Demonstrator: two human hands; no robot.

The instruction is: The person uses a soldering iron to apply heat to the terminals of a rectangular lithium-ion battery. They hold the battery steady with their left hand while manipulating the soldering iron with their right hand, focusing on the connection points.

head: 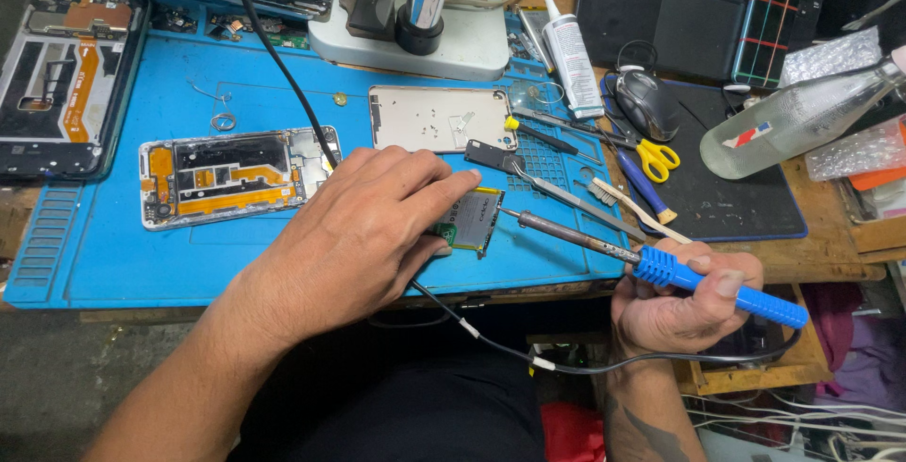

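Two hands are at work over the blue mat (189, 264) on the bench. I see the left hand (363, 226) lying palm down near the mat's front edge, fingers spread and pressing a small circuit board (469, 219); it pins the board flat rather than gripping it. The right hand (679, 306), just off the mat's front right corner, is closed around the blue handle of a soldering iron (651, 264), whose metal tip points left and ends just beside the board; I cannot tell whether they touch. An opened phone body (231, 177) lies towards the mat's left side, a bare metal back plate (439, 117) towards its rear edge. Yellow-handled scissors (656, 155) rest at the right edge.
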